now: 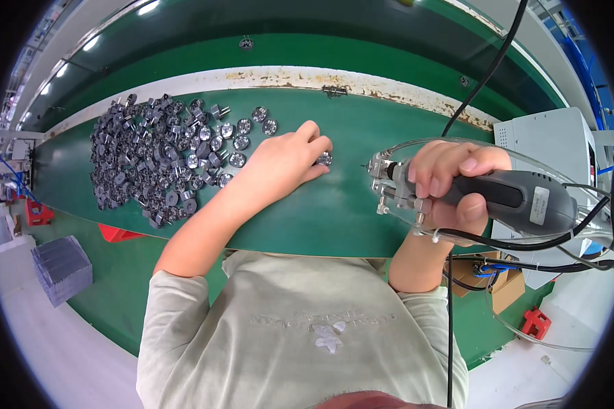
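My left hand (pixel 286 158) rests on the green bench top, with its fingers closed round a small round dark part (pixel 324 159) that has a shiny, patterned face. A handheld electric screwdriver (pixel 518 198), dark grey with a metal nozzle assembly at its front, is gripped in my right hand (pixel 457 178). Its tip points left, a short gap away from the small part. Beside my left forearm spreads a big heap of similar small parts (pixel 158 146). Several loose ones (pixel 260 114) lie along the heap's right edge, close to my left wrist.
A worn white strip (pixel 280 76) borders the bench top (pixel 348 211) at the back. A white machine box (pixel 546 153) stands at the right. Black cables and clear hoses run from the screwdriver. Below are a cardboard box (pixel 508 293), a red bin (pixel 536 323) and a grey stack (pixel 61 269).
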`<action>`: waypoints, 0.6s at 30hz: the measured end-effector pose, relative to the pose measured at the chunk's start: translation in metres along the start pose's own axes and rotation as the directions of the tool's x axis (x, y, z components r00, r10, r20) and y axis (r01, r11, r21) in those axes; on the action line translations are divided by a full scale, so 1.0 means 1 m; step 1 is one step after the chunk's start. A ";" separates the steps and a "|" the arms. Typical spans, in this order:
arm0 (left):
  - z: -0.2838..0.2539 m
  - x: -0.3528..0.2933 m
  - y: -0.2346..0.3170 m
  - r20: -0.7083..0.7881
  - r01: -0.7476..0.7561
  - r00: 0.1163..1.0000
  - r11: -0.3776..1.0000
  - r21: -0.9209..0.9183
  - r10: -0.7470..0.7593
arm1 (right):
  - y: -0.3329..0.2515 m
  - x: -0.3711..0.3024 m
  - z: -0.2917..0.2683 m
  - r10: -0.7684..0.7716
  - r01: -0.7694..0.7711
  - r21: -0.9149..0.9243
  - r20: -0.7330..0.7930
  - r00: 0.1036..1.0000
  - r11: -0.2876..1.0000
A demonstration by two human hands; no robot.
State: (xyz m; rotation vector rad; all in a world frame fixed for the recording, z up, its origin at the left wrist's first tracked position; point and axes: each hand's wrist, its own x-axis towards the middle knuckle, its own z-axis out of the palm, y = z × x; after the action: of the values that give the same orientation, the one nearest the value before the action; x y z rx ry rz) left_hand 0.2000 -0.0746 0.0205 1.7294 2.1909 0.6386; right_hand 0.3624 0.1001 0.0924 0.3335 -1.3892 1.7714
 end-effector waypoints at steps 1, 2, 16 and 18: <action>0.005 -0.002 -0.001 -0.051 0.000 0.999 0.999 0.040 0.002 | 0.002 0.000 0.001 0.005 -0.006 0.004 0.012 1.000 1.000; 0.010 -0.002 -0.001 -0.065 0.012 0.998 0.998 0.060 -0.008 | 0.003 0.000 0.002 0.010 -0.010 0.008 0.025 1.000 1.000; 0.023 0.001 -0.015 -0.189 -0.285 0.948 0.946 -0.156 0.254 | 0.011 -0.003 0.006 0.061 -0.051 -0.068 0.154 0.986 0.996; 0.026 0.000 -0.014 -0.174 -0.290 0.950 0.939 -0.186 0.259 | 0.011 -0.004 0.008 0.079 -0.066 -0.085 0.153 0.985 0.994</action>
State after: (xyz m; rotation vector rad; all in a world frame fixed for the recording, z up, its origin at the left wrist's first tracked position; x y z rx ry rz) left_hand 0.1999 -0.0728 -0.0089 1.9440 1.8993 1.0564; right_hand 0.3546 0.0905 0.0852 0.3899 -1.5967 1.7736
